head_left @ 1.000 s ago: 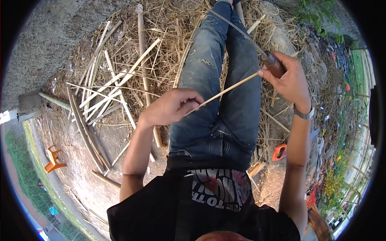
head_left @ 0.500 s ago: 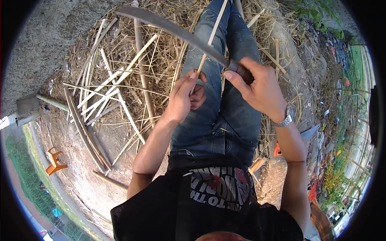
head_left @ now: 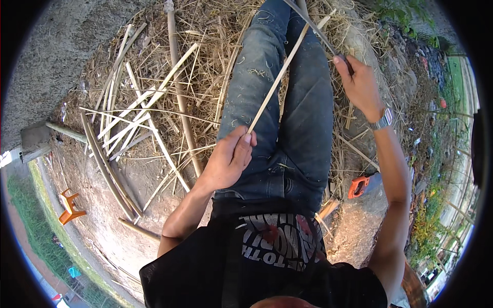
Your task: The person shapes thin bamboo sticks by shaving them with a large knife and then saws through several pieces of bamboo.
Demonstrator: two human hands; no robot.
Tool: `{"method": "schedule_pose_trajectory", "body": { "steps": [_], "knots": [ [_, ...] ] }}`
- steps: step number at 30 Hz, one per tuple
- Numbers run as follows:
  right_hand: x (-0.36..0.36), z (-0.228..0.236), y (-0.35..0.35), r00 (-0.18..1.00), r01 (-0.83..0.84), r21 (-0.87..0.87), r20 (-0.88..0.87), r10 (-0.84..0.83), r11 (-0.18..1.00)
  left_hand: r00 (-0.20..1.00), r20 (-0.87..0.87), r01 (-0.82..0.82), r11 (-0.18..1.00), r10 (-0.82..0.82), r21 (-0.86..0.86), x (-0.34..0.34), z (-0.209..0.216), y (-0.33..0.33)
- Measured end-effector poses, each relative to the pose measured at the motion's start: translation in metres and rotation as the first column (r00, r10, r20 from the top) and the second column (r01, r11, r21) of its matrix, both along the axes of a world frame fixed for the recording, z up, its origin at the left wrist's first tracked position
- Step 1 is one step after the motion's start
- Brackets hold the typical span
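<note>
Outward and to the right swings our right hand since the earlier frame, while our left hand sits slightly lower and the knife no longer crosses the strip just beyond our left fingers. We hold the thin pale strip by its near end, pinching it between left thumb and curled fingers; it slants forward and right over our jeans. Our right fingers wrap around the knife's mostly hidden handle, and the blade points forward and left, meeting the strip near its far end; we cannot tell whether the two touch. On our right wrist we wear a watch. To our left, loose pale strips lie crisscrossed over the ground, near a long brown pole and dry straw. An orange-handled saw lies right of our hips, and an orange stool stands far left.
</note>
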State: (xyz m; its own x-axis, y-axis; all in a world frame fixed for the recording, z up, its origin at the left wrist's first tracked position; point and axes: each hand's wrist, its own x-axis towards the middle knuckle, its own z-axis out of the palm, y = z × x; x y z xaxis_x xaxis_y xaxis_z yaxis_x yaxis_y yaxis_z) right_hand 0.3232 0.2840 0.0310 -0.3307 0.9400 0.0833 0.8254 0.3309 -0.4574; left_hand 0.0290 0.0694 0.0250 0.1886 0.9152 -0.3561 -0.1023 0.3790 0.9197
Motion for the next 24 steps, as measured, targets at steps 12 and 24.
{"method": "schedule_pose_trajectory", "body": {
  "steps": [12, 24],
  "knots": [
    [-0.038, 0.005, -0.065, 0.881, -0.472, 0.078, 0.008, 0.472, 0.878, 0.991, 0.134, -0.015, 1.0, 0.013, 0.012, 0.005, 0.002, 0.03],
    [-0.017, -0.017, -0.011, 0.834, -0.551, 0.351, 0.201, 0.514, 0.757, 0.991, 0.113, -0.063, 0.997, 0.067, -0.038, 0.003, 0.012, 0.021]
  ]
}}
